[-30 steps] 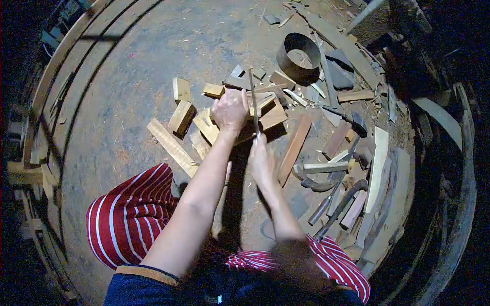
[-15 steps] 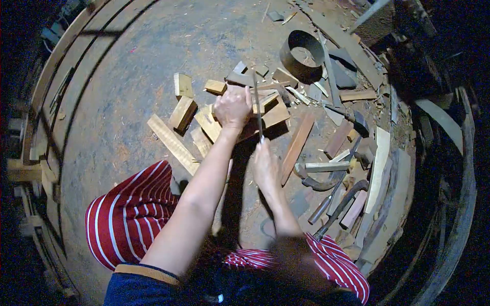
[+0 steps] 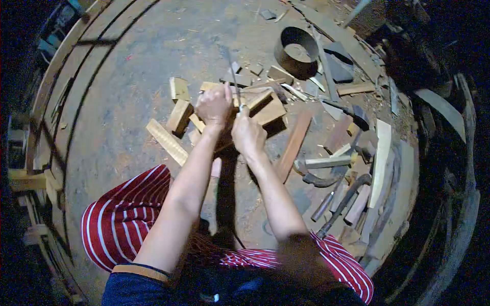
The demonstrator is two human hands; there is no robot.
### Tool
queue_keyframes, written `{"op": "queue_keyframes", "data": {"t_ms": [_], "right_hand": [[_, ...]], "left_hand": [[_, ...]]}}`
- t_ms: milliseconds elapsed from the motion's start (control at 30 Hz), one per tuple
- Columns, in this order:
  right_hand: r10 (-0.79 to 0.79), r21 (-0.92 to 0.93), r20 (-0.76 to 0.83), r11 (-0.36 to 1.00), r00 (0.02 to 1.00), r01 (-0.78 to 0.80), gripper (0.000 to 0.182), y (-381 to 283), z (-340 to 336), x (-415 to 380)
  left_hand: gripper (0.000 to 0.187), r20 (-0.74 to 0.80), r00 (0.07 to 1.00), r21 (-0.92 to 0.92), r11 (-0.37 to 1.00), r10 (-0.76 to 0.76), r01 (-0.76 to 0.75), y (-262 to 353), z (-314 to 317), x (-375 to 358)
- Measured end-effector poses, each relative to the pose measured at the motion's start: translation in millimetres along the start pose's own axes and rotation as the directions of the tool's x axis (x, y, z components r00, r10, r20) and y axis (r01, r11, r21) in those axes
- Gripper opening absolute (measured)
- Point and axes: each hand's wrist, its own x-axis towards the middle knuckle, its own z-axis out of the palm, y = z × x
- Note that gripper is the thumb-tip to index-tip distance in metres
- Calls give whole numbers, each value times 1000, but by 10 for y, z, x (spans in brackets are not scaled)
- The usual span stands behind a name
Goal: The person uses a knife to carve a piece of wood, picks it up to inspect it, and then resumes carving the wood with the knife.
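Observation:
My right hand (image 3: 248, 136) is wrapped round the handle of a saw (image 3: 234, 79), whose long thin blade shows edge-on and points away from me. Just left of the blade, my left hand (image 3: 213, 106) is closed, pressing on a piece of wood that it mostly hides. Beneath and beside the blade lie stacked wooden blocks (image 3: 271, 111). Left of my left hand two more wood blocks (image 3: 179, 116) lie on the ground, with a pale wooden strip (image 3: 167, 143) in front of them. The cutting edge's contact with the wood cannot be made out.
A round metal ring (image 3: 296, 52) stands beyond the blocks at the right. A reddish wooden strip (image 3: 295, 147) lies right of my forearm. Farther right are a hammer-like tool (image 3: 360, 118), a curved-headed tool (image 3: 319, 179) and several wood offcuts. Striped red cloth (image 3: 125, 222) covers my legs.
My right hand has pushed the saw forward and to the left, closer to my left hand. The left hand appears slightly lower and more leftward, as the view has also shifted a little.

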Motion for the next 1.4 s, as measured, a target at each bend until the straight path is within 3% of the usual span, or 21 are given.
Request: {"op": "queue_keyframes", "data": {"t_ms": [33,200,300,400,500,633,700,800,967,1033,1067,1267,1400], "right_hand": [[13,7,19,1000,1000,-13,25,-7,-26,-5],[32,60,43,998,999,-35,22,97,5,-367],[63,-24,83,998,995,-61,23,149,-38,-691],[42,7,58,999,997,-42,23,119,-95,-469],[-34,-92,11,995,999,35,22,27,-32,33],[-23,-95,24,995,999,25,23,23,-74,-39],[59,-66,139,997,989,-50,25,55,-147,-307],[94,-77,190,994,977,-81,26,80,-213,-647],[41,-45,100,998,994,-36,26,75,-99,-59],[-1,-96,59,995,998,7,26,16,-40,95],[-6,-98,32,995,999,9,25,33,-19,50],[26,-26,109,999,994,-23,23,176,-139,-696],[61,-22,138,998,989,-58,26,59,-253,-287]], "left_hand": [[36,1,1000,42,999,7,-7,11,-60,6],[36,-9,1000,-98,995,-2,1,36,-82,29],[36,36,999,-3,1000,-17,17,35,-33,-4],[36,28,1000,-63,998,-14,15,43,-85,-38],[33,73,997,-101,995,-16,23,35,-65,-3],[33,95,993,-121,990,-67,79,79,-123,31],[34,97,993,-100,992,-71,81,76,-126,61],[41,61,998,-166,985,-28,38,50,-59,36],[38,18,1000,-194,981,-17,20,55,-21,4],[36,67,993,-91,991,-97,103,78,-154,54],[34,111,990,-126,987,-86,100,94,-218,68],[32,120,990,-122,989,-69,84,56,-84,2],[33,65,998,-155,988,-5,15,76,-125,2]]}}
